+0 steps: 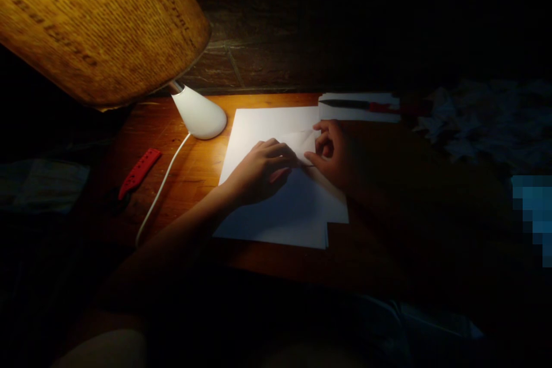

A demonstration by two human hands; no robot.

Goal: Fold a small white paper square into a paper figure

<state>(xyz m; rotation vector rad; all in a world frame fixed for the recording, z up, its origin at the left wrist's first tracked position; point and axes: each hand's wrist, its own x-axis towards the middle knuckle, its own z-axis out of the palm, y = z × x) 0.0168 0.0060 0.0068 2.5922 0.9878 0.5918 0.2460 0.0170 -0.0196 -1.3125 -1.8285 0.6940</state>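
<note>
A small folded piece of white paper (299, 139) lies between my two hands, over several white sheets (267, 218) on a wooden table. My left hand (271, 167) is closed at the folded paper's lower left side, its fingers bent and the thumb tucked underneath. At the right edge, my right hand (331, 152) pinches the paper with thumb and fingers. Faint crease lines show on the piece. Shadow hides part of both hands' undersides.
A lamp with a printed shade (107, 23) and white base (200, 115) stands back left, its cord (166, 175) trailing forward. A red perforated strap (140, 171) lies left. A red-handled knife (357, 105) rests on stacked paper (357, 117). Many paper pieces (483, 121) are heaped right.
</note>
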